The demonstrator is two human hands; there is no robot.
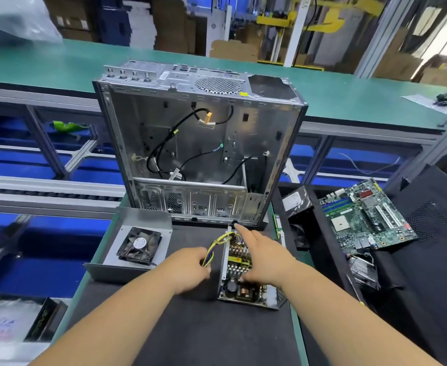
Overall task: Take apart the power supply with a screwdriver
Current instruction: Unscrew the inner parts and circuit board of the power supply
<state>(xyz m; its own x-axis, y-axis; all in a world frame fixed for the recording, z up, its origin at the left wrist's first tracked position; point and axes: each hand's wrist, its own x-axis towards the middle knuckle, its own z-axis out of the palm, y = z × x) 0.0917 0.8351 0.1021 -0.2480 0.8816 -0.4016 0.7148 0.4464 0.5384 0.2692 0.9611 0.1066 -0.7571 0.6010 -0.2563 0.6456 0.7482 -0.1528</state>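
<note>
The opened power supply [246,289] lies on the black mat, its circuit board, heatsinks and coil showing. My left hand [190,268] grips the bundle of yellow and black wires [217,245] at its left side. My right hand [266,257] lies over the board with fingers stretched out, the index finger pointing toward the far end. The removed grey cover with its black fan [139,245] sits to the left. No screwdriver is visible.
An emptied computer case [201,143] stands upright just behind the power supply. A green motherboard [367,215] and a hard drive [295,200] lie in black bins on the right. A green conveyor [58,64] runs across the back.
</note>
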